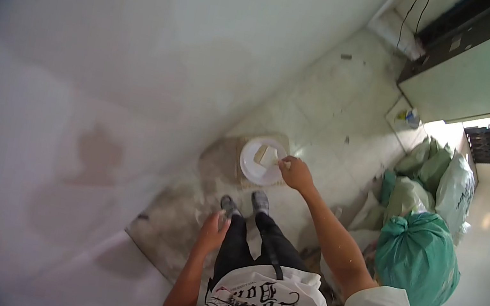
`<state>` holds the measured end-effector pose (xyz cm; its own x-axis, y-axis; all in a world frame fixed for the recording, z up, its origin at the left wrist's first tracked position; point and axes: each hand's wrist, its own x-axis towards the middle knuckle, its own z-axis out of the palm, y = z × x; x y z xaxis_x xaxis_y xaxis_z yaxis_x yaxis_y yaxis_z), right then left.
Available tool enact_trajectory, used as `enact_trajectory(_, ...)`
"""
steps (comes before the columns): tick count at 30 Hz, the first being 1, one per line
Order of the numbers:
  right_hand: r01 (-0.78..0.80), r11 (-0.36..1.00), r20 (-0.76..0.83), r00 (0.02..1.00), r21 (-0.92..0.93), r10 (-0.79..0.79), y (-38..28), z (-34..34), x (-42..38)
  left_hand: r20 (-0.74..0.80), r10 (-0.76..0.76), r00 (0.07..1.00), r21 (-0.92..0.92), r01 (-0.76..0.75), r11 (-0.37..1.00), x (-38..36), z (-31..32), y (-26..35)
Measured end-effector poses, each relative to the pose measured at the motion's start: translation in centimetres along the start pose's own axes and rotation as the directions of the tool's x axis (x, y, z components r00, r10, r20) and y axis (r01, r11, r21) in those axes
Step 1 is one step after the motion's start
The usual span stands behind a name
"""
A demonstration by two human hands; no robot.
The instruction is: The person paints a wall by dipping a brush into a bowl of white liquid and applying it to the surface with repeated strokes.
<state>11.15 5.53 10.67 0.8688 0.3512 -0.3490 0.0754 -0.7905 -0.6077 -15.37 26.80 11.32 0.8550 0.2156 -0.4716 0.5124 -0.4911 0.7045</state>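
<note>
While the right hand pinches what looks like a brush at the white round container on the floor, the left hand hangs loosely spread, apparently free. Probably best: light wrist, drag excess off on the rim.

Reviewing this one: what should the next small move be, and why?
Probably a light draw of the brush-like tool against the edge of the round white container before lifting it away. The right hand grips its handle, and the tool's broad head lies within the container's outline; wiping there might limit drips on the floor. Whether the head is loaded cannot be told.
</note>
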Motion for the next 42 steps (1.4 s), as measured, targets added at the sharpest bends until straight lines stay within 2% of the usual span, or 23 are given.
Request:
enact_trajectory(2, -0.068, 0.996, 0.052, 0.996, -0.053, 0.07, 1.0, 1.8, -0.1, 0.02, 0.013, 1.0, -0.051, -0.012, 0.999, 3.5, 2.9, -1.4)
enact_trajectory(4, -0.067, 0.986, 0.075, 0.994, -0.15, 0.079, 2.6, 4.5, 1.5, -0.076, 0.214, 0.974, 0.132, -0.203, 0.97, 7.3, 6.7, -4.5)
enact_trajectory(8, -0.078, 0.957, 0.151, 0.981, -0.278, 0.123, 5.8, 11.2, 4.7, -0.096, 0.234, 0.967, 0.167, -0.216, 0.962, 13.1, 11.2, -5.8)
enact_trajectory(10, -0.097, 0.933, 0.194, 0.966, -0.346, 0.172, 6.9, 14.1, 6.3, -0.064, 0.19, 0.98, 0.228, -0.171, 0.959, 14.9, 13.0, -6.0)
enact_trajectory(14, -0.064, 0.923, 0.206, 0.967, -0.379, 0.152, 8.3, 18.3, 8.5, -0.037, 0.139, 0.99, 0.299, -0.122, 0.946, 15.8, 14.5, -6.7)
enact_trajectory(16, -0.042, 0.927, 0.206, 0.97, -0.374, 0.127, 9.0, 19.5, 8.9, -0.095, 0.199, 0.975, 0.309, -0.161, 0.937, 15.8, 14.7, -7.0)
enact_trajectory(18, -0.041, 0.923, 0.204, 0.971, -0.382, 0.128, 9.2, 19.7, 8.7, -0.122, 0.239, 0.963, 0.31, -0.192, 0.931, 15.9, 14.5, -7.1)
enact_trajectory(21, -0.056, 0.938, 0.147, 0.983, -0.341, 0.112, 8.1, 17.9, 6.9, 0.017, 0.167, 0.986, 0.397, -0.16, 0.904, 15.9, 13.6, -6.4)
enact_trajectory(25, -0.082, 0.951, -0.009, 0.996, -0.298, 0.083, 6.6, 14.0, 1.9, 0.064, 0.166, 0.984, 0.43, -0.178, 0.885, 15.7, 13.0, -6.2)
enact_trajectory(27, -0.147, 0.958, -0.029, 0.989, -0.247, 0.144, 6.2, 13.2, -0.3, 0.104, 0.13, 0.986, 0.473, -0.164, 0.866, 15.6, 12.5, -5.7)
enact_trajectory(28, -0.178, 0.959, -0.035, 0.984, -0.218, 0.175, 6.3, 13.1, -1.3, 0.117, 0.125, 0.985, 0.471, -0.166, 0.866, 15.5, 12.2, -5.3)
enact_trajectory(31, -0.145, 0.959, -0.009, 0.989, -0.244, 0.147, 7.4, 14.1, -3.5, 0.154, 0.088, 0.984, 0.517, -0.156, 0.842, 15.4, 11.8, -4.8)
enact_trajectory(35, -0.201, 0.975, -0.146, 0.972, -0.096, 0.185, 6.4, 13.7, -4.6, 0.161, 0.073, 0.984, 0.518, -0.147, 0.842, 15.4, 11.7, -4.7)
enact_trajectory(38, -0.167, 0.976, -0.111, 0.982, -0.137, 0.153, 7.1, 14.2, -5.5, 0.178, 0.076, 0.981, 0.538, -0.162, 0.827, 15.3, 11.7, -4.8)
enact_trajectory(42, -0.224, 0.968, -0.154, 0.966, -0.113, 0.205, 6.3, 14.1, -6.6, 0.2, 0.093, 0.975, 0.552, -0.191, 0.811, 15.6, 11.5, -4.7)
